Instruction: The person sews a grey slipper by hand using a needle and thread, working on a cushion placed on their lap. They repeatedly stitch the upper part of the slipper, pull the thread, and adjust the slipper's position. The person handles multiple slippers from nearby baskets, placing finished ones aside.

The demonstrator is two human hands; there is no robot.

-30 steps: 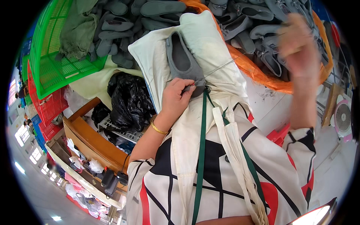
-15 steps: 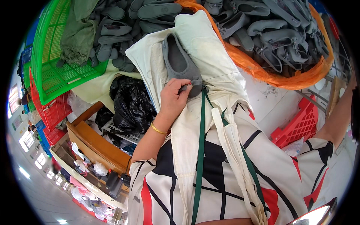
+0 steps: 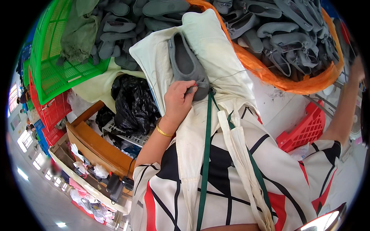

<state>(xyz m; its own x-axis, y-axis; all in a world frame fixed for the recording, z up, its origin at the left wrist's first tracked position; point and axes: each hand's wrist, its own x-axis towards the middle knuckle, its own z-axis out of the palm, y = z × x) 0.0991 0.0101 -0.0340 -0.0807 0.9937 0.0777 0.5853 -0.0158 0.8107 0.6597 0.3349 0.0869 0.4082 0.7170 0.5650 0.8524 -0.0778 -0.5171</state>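
Dozens of grey slippers (image 3: 285,34) fill the far right of the scene, heaped soft and floppy inside an orange sack (image 3: 293,82) whose thin rim sags toward the person. At far left a green plastic crate (image 3: 58,73), a stiff open mesh, holds more grey slippers and a crumpled olive cloth (image 3: 79,34). A cream apron (image 3: 216,50) of coarse woven fabric runs up from the person's chest to the middle of the scene, with a dark green strap (image 3: 204,161) hanging down it. Left of the apron lies a crinkled, glossy black plastic bag (image 3: 133,106), and near left stands a wooden bench (image 3: 98,148) with a smooth rounded edge. A red crate (image 3: 308,129) of rigid lattice sits at right.

One grey slipper (image 3: 185,63) lies on the apron at centre, sole away from view, its felt-like upper oval and limp. The left hand (image 3: 179,102) pinches the near end of it, fingers (image 3: 189,87) closed on the heel edge, a gold bangle (image 3: 163,133) on the wrist. A fine thread (image 3: 246,71) runs taut from the heel toward the right. The right hand (image 3: 356,69) is raised at the far right edge; whether its fingers are closed cannot be told from here.

Judging by the drawn thread, the stitch goes best if the heel stays pinned flat against the apron and the pull is steady and straight, so the soft edge does not pucker.
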